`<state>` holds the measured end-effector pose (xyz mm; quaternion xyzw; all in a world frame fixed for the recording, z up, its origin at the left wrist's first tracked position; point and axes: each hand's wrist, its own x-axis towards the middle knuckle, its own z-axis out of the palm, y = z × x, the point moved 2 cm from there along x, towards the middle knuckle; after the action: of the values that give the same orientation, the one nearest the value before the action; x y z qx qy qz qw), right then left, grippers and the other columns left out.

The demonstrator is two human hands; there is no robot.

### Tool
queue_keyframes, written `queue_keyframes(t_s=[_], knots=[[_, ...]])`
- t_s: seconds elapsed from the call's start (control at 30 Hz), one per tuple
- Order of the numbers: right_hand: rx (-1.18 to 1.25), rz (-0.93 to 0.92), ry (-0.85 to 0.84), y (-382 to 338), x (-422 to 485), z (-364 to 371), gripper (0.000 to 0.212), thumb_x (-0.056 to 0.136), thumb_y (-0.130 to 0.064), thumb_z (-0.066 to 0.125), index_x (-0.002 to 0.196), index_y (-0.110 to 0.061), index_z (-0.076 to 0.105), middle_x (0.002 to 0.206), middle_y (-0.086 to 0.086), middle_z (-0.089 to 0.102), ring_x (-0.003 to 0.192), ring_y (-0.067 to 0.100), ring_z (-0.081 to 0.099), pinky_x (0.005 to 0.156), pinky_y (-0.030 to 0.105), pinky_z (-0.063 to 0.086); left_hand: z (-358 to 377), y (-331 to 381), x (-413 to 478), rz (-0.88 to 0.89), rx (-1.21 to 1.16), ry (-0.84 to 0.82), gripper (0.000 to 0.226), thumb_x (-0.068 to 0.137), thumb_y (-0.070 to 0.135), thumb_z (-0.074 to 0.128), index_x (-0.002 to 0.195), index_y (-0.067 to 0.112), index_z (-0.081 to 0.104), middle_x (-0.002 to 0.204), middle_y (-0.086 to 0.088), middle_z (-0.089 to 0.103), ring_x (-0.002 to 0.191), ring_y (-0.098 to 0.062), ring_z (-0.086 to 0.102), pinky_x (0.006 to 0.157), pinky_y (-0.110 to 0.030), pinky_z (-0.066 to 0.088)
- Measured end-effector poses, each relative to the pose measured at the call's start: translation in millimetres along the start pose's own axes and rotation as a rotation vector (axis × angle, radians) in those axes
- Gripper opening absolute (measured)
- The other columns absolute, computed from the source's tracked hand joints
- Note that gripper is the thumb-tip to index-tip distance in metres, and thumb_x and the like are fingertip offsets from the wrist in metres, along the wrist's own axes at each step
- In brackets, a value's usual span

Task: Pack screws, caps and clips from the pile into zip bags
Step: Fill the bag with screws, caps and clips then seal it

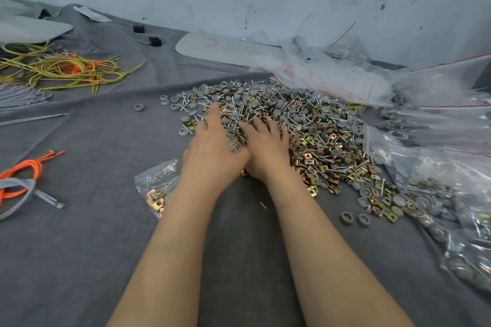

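Note:
A wide pile (313, 135) of silver screws, grey round caps and brass clips lies on the grey cloth. A clear zip bag (156, 186) with a few brass clips inside lies at the pile's near-left edge. My left hand (212, 146) lies across that bag, its fingers straight and reaching onto the pile. A bit of the bag's red-lined mouth shows beside its thumb. My right hand (265, 146) rests palm down on the pile just to the right, fingers spread among the screws. The two hands touch at the thumbs.
Filled zip bags (457, 225) are heaped at the right, with empty red-striped bags (332, 74) behind the pile. Yellow and orange cords (66, 69) lie at far left, an orange and grey cord bundle (21, 180) near left. Loose caps (354, 219) sit by the pile.

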<state>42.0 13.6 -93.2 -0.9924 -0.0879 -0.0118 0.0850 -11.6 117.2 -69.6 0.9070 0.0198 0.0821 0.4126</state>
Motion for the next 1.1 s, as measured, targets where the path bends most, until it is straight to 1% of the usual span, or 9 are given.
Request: queue_keyframes(t_s=[0.13, 0.2, 0.37, 0.53, 0.77, 0.83, 0.9, 0.97, 1.1], knots=[[0.002, -0.005, 0.155, 5, -11, -9, 0.044, 0.088, -0.017, 0.055, 0.131, -0.026, 0.052, 0.138, 0.000, 0.046, 0.129, 0.026, 0.039, 0.103, 0.044, 0.030, 0, -1, 1, 0.005, -0.003, 0.002, 0.094, 0.079, 0.024, 0.067, 0.152, 0.020, 0.008, 0.145, -0.013, 0.038, 0.130, -0.032, 0.040, 0.106, -0.049, 0.035], [-0.008, 0.013, 0.190, 14, -20, -13, 0.034, 0.090, -0.015, 0.052, 0.120, -0.029, 0.060, 0.129, -0.002, 0.052, 0.121, 0.027, 0.045, 0.096, 0.041, 0.035, 0, 0, 0, 0.011, 0.007, -0.003, 0.094, 0.080, 0.026, 0.068, 0.152, 0.019, 0.007, 0.146, -0.012, 0.037, 0.131, -0.031, 0.039, 0.106, -0.050, 0.034], [0.104, 0.079, 0.168, 31, -34, -13, 0.027, 0.091, -0.013, 0.053, 0.110, -0.029, 0.064, 0.118, -0.001, 0.060, 0.114, 0.026, 0.050, 0.093, 0.038, 0.039, 2, 2, -1, 0.038, 0.030, -0.037, 0.096, 0.082, 0.029, 0.068, 0.153, 0.020, 0.005, 0.150, -0.011, 0.032, 0.135, -0.029, 0.036, 0.109, -0.046, 0.032], [0.444, 0.133, 0.305, 36, -40, -16, 0.019, 0.089, -0.008, 0.055, 0.099, -0.020, 0.066, 0.097, -0.003, 0.062, 0.094, 0.019, 0.057, 0.087, 0.038, 0.047, 6, 6, -3, 0.060, 0.028, -0.079, 0.095, 0.082, 0.029, 0.069, 0.153, 0.025, 0.005, 0.141, -0.009, 0.041, 0.127, -0.028, 0.042, 0.105, -0.047, 0.036], [0.790, 0.142, 0.510, 43, -41, -24, 0.013, 0.088, -0.013, 0.065, 0.082, -0.024, 0.060, 0.078, -0.012, 0.062, 0.071, -0.005, 0.056, 0.062, 0.004, 0.040, 10, 6, -3, 0.075, 0.043, -0.091, 0.096, 0.082, 0.028, 0.069, 0.153, 0.022, 0.004, 0.146, -0.009, 0.037, 0.132, -0.026, 0.039, 0.107, -0.043, 0.035], [0.903, 0.107, 0.467, 40, -41, -25, 0.016, 0.086, -0.013, 0.068, 0.079, -0.024, 0.060, 0.079, -0.007, 0.066, 0.074, -0.005, 0.060, 0.069, 0.009, 0.045, 11, 6, -3, 0.075, 0.050, -0.095, 0.095, 0.082, 0.028, 0.068, 0.153, 0.021, 0.005, 0.143, -0.011, 0.039, 0.130, -0.028, 0.040, 0.106, -0.044, 0.036], [1.067, 0.017, 0.292, 31, -41, -24, 0.014, 0.086, -0.008, 0.068, 0.080, -0.019, 0.061, 0.082, 0.003, 0.071, 0.079, 0.011, 0.067, 0.076, 0.026, 0.054, 12, 6, -2, 0.080, 0.054, -0.098, 0.094, 0.082, 0.027, 0.067, 0.153, 0.019, 0.005, 0.140, -0.013, 0.041, 0.128, -0.030, 0.041, 0.104, -0.045, 0.037], [1.245, -0.085, 0.129, 22, -42, -25, 0.012, 0.090, -0.004, 0.062, 0.085, -0.015, 0.063, 0.081, 0.002, 0.073, 0.077, 0.013, 0.069, 0.073, 0.028, 0.055, 12, 7, -2, 0.082, 0.045, -0.096, 0.093, 0.082, 0.026, 0.066, 0.153, 0.018, 0.006, 0.138, -0.012, 0.043, 0.128, -0.030, 0.042, 0.103, -0.045, 0.039], [1.253, 0.047, 0.308, 39, -43, -33, 0.019, 0.097, -0.004, 0.049, 0.094, -0.017, 0.062, 0.084, -0.001, 0.073, 0.077, 0.010, 0.070, 0.073, 0.025, 0.054, 11, 7, -3, 0.080, 0.048, -0.092, 0.094, 0.083, 0.026, 0.068, 0.153, 0.021, 0.005, 0.145, -0.009, 0.038, 0.131, -0.027, 0.039, 0.106, -0.044, 0.036]])
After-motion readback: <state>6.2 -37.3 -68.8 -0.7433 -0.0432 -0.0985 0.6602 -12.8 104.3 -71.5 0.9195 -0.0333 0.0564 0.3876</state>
